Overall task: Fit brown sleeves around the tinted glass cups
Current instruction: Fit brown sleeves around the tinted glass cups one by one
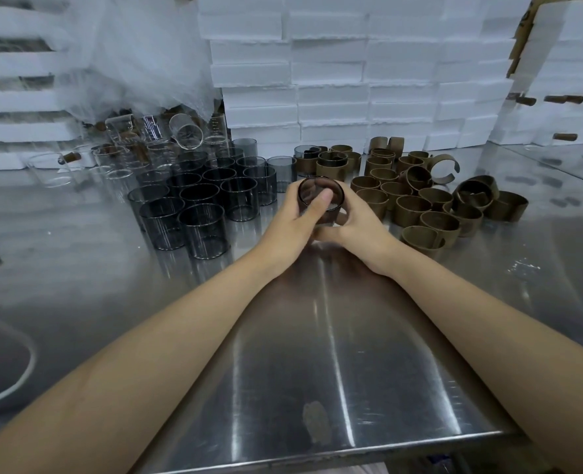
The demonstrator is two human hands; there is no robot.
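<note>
Both hands meet over the middle of the steel worktop [317, 336], clamped on one tinted glass cup [320, 189]. The left hand [293, 220] wraps it from the left, thumb laid across the near wall. The right hand [358, 224] curls round the lower part, where a brown sleeve [334, 217] shows as a band near the cup's base. The cup's mouth is tipped up and towards the camera, so its long axis runs from the palms away and upward. The sleeve looks only partly seated, low on the glass; the fingers hide how far round it reaches. By my reading, the coming move is a push along that axis, and the right hand, lying on the sleeve, is placed to make it while the left steadies the glass. A cluster of bare tinted cups [197, 206] stands to the left, loose sleeves [430, 210] are heaped to the right, and a few sleeved cups [312, 164] stand just behind the hands
</note>
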